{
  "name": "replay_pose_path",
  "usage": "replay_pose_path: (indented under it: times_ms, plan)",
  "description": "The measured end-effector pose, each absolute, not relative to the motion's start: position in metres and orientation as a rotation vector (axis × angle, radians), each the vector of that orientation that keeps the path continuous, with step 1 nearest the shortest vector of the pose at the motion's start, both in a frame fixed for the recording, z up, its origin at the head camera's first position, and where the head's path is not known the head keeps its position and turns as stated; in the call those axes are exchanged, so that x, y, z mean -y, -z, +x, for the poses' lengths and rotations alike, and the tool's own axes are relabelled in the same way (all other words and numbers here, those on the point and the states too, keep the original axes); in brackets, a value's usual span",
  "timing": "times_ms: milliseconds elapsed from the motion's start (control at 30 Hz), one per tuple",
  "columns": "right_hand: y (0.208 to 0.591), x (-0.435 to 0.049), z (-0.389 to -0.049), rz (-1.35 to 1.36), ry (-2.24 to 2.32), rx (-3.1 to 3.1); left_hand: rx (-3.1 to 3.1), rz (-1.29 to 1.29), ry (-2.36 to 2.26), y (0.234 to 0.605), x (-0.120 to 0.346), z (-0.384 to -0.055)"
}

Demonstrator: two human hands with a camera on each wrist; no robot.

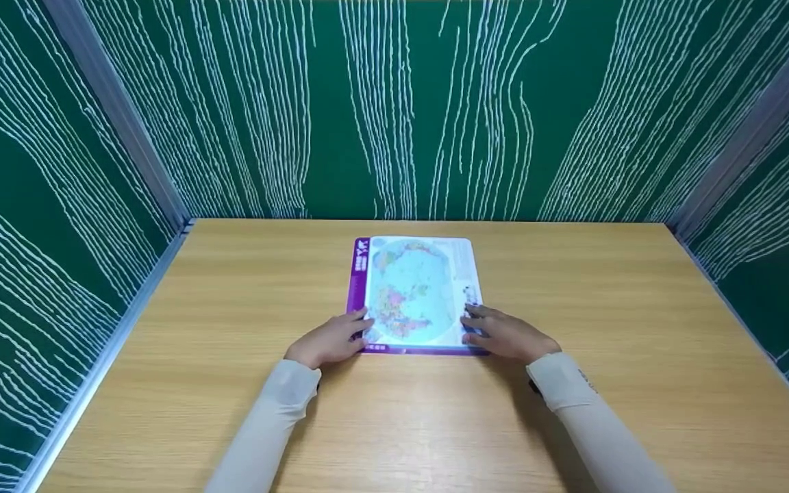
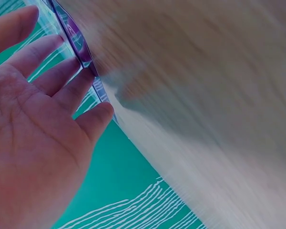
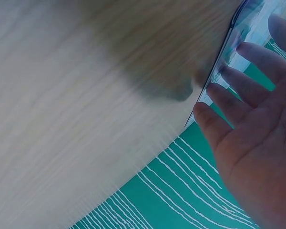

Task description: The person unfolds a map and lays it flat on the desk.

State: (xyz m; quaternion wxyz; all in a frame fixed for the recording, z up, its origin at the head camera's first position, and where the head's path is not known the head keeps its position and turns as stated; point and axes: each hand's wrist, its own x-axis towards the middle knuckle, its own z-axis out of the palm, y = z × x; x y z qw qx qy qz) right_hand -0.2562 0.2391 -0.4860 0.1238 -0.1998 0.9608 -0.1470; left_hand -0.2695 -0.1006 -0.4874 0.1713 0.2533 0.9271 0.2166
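A flat rectangular world map board [image 1: 414,291] lies on the wooden table, printed in pale blue with coloured land and a purple border on its left and near sides. My left hand [image 1: 331,339] rests at its lower left edge, fingertips touching the purple border. On the opposite side my right hand [image 1: 507,333] touches the lower right edge with its fingertips. In the left wrist view the fingers of the left hand [image 2: 43,114] extend loosely to the board's thin edge [image 2: 78,43]. The right wrist view shows the right hand [image 3: 257,114] with similarly extended fingers.
The wooden table [image 1: 196,342] spreads around the board on all sides. Behind it stands a green panel [image 1: 333,109] with wavy white lines, and similar panels flank both sides. Grey posts [image 1: 117,109] mark the back corners.
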Motion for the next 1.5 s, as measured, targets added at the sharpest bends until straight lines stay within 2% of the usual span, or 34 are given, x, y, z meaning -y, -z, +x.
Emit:
replay_pose_path:
  times_ms: [567,967,1200,1333,1500]
  plan:
    - [0.486,-0.231,-0.259,-0.652,0.408,-2.829,-2.661,0.714,-0.617,0.489,0.104,-0.274]
    - [0.485,-0.226,-0.256,-0.528,0.391,-2.819,-2.673,0.616,-0.625,0.489,0.108,-0.277]
    - [0.484,-0.213,-0.255,-0.608,0.37,-2.826,-2.634,0.526,-0.652,0.489,0.11,-0.279]
    - [0.484,-0.204,-0.254,-0.622,0.39,-2.822,-2.624,0.543,-0.663,0.49,0.11,-0.281]
    - [0.485,-0.191,-0.254,-0.773,0.332,-2.874,-2.622,0.614,-0.654,0.49,0.11,-0.283]
